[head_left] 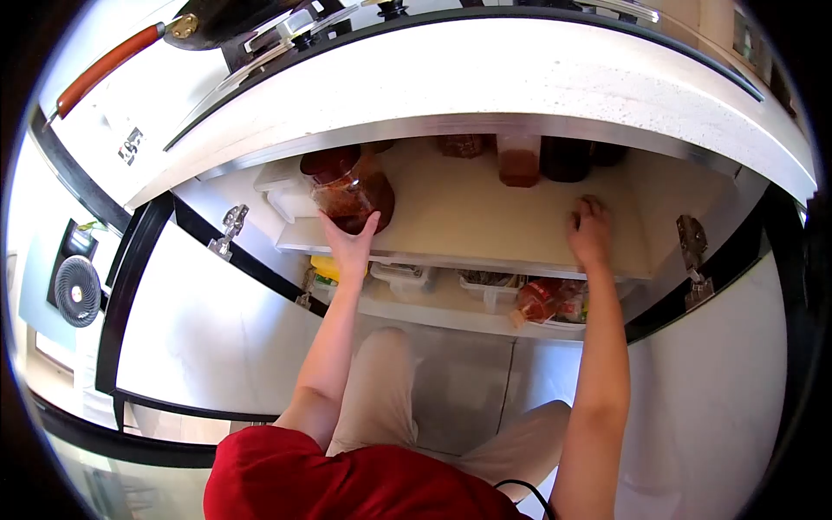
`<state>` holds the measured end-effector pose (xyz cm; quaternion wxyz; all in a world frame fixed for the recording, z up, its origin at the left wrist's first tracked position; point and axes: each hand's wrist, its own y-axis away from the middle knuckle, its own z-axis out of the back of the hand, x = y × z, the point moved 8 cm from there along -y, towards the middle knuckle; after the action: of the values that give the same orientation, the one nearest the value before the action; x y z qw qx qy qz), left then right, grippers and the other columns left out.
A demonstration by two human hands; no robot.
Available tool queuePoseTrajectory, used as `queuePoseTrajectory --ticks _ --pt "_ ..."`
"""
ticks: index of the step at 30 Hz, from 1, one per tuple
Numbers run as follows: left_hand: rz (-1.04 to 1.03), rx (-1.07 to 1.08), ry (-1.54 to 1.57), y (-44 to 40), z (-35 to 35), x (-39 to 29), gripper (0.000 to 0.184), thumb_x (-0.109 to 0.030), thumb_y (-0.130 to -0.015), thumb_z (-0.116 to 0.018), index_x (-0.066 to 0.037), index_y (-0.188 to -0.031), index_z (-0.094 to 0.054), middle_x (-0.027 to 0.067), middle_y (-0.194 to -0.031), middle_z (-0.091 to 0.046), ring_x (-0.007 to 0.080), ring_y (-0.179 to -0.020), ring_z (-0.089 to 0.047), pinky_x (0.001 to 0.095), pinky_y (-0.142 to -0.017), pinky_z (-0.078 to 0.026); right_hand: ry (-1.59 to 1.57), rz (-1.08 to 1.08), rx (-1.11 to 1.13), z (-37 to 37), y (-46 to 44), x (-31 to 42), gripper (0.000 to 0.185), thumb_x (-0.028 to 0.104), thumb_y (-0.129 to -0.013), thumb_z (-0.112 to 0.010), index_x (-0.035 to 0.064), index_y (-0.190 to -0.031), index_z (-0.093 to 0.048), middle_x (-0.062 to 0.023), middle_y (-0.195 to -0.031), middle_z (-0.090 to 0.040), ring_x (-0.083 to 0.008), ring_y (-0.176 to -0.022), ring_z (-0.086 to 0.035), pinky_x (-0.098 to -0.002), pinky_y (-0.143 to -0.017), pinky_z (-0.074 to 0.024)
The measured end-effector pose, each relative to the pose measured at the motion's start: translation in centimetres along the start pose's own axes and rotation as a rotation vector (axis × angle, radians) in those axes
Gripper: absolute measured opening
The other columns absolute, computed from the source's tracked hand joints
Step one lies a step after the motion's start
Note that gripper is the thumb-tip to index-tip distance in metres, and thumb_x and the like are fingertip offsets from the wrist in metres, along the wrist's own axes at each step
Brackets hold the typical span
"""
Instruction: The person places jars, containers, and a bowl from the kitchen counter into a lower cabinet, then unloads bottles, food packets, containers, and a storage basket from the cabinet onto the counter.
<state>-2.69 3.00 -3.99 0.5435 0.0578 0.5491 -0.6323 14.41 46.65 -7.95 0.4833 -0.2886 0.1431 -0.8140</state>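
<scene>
Red jar (pixel 354 192) is at the left end of the shelf (pixel 468 212); my left hand (pixel 349 247) cups it wide, so I should grip gently, keeping my bent, empty-looking right hand (pixel 591 232) clear

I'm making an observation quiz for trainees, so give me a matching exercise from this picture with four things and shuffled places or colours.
1. Left hand
2. Right hand
3. Pan handle
4. Fan

A. Reddish-brown
B. At the upper shelf's right side
C. Picture's far left, round grille
D. Against the large jar

Pairs: 1-D, 2-B, 3-A, 4-C
</scene>
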Motion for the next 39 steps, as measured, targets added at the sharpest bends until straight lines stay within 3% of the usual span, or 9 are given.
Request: queuePoseTrajectory --ticks 9,11,21,23,28,32,35,37,39 --pt "-0.075 0.192 0.208 -4.4 -10.6 -1.1 0.109 -0.045 -0.055 -0.082 0.012 -0.129 -0.026 0.0279 -0.122 -0.045 0.0387 -0.114 -0.045 0.04 -0.094 -0.039 0.009 0.002 -0.065 0.6 0.3 0.0 0.034 0.019 -0.083 -0.049 0.0028 -0.111 -0.055 -0.015 -0.119 -0.052 -0.0336 -0.112 -0.045 -0.0401 -0.097 -0.0362" --pt "0.015 0.306 0.268 -5.1 -13.0 -0.9 0.111 -0.046 -0.055 -0.082 0.012 -0.13 -0.023 0.0271 -0.121 -0.047 0.0373 -0.113 -0.047 0.039 -0.094 -0.04 0.021 -0.002 -0.049 1.0 0.4 0.3 0.034 0.019 -0.083 -0.049 0.0027 -0.112 -0.055 -0.0147 -0.12 -0.052 -0.0338 -0.112 -0.045 -0.04 -0.097 -0.036" --pt "0.073 0.447 0.076 -8.3 -17.9 -0.7 0.128 -0.047 -0.056 -0.081 0.009 -0.136 0.001 0.0296 -0.133 -0.034 0.0361 -0.123 -0.038 0.0368 -0.101 -0.035 -0.029 -0.071 0.016 1.1 0.6 0.9 0.037 0.021 -0.084 -0.049 0.001 -0.116 -0.053 -0.0141 -0.124 -0.049 -0.0318 -0.115 -0.043 -0.0383 -0.099 -0.0341" --pt "-0.02 0.43 0.367 -8.6 -18.0 -1.8 0.13 -0.047 -0.056 -0.082 0.009 -0.137 0.005 0.0295 -0.135 -0.03 0.0354 -0.126 -0.035 0.0361 -0.103 -0.032 -0.034 -0.061 0.022 1.0 0.0 0.9 0.038 0.022 -0.085 -0.048 0.0009 -0.116 -0.053 -0.0141 -0.125 -0.049 -0.0323 -0.116 -0.043 -0.0381 -0.1 -0.0339" --pt "-0.022 0.444 0.305 -9.9 -21.0 -0.6 0.133 -0.046 -0.054 -0.083 0.008 -0.136 0.007 0.0279 -0.135 -0.031 0.0342 -0.126 -0.035 0.0334 -0.104 -0.03 0.036 -0.06 0.035 -0.1 -0.2 0.5 0.04 0.025 -0.086 -0.045 0.0008 -0.117 -0.052 -0.0137 -0.127 -0.047 -0.0333 -0.117 -0.042 -0.0379 -0.1 -0.0344" --pt "-0.049 0.249 0.332 -9.7 -21.9 0.9 0.113 -0.041 -0.058 -0.082 0.011 -0.134 -0.016 0.0268 -0.129 -0.039 0.0329 -0.12 -0.041 0.0378 -0.102 -0.033 0.061 -0.069 0.042 -1.0 -0.6 0.3 0.04 0.026 -0.087 -0.043 0.0014 -0.118 -0.051 -0.0136 -0.128 -0.047 -0.0335 -0.118 -0.041 -0.0383 -0.1 -0.0352" --pt "-0.227 0.302 0.525 -5.8 -18.8 -3.2 0.096 -0.038 -0.062 -0.08 0.011 -0.128 -0.03 0.0236 -0.122 -0.047 0.0327 -0.111 -0.049 0.0395 -0.095 -0.04 0.052 -0.053 -0.011 -1.0 -0.9 0.2 0.038 0.025 -0.087 -0.044 0.0016 -0.116 -0.052 -0.0133 -0.126 -0.047 -0.0331 -0.118 -0.041 -0.039 -0.099 -0.0359" --pt "-0.004 0.746 0.735 0.5 -19.5 -11.4 0.085 -0.036 -0.065 -0.078 0.01 -0.125 -0.037 0.0208 -0.117 -0.052 0.0326 -0.103 -0.055 0.0388 -0.087 -0.045 0.066 -0.041 -0.05 -0.3 -1.3 0.3 0.037 0.024 -0.086 -0.045 0.0017 -0.114 -0.052 -0.0132 -0.125 -0.048 -0.0322 -0.118 -0.042 -0.0393 -0.098 -0.0363" --pt "0.078 0.841 0.687 2.7 -22.5 -14.0 0.08 -0.035 -0.067 -0.077 0.009 -0.123 -0.04 0.0194 -0.116 -0.053 0.033 -0.099 -0.057 0.0366 -0.084 -0.046 0.137 0.001 -0.056 0.3 -1.6 0.8 0.034 0.023 -0.085 -0.046 0.0023 -0.111 -0.053 -0.0127 -0.121 -0.051 -0.0297 -0.115 -0.044 -0.0395 -0.096 -0.0379"
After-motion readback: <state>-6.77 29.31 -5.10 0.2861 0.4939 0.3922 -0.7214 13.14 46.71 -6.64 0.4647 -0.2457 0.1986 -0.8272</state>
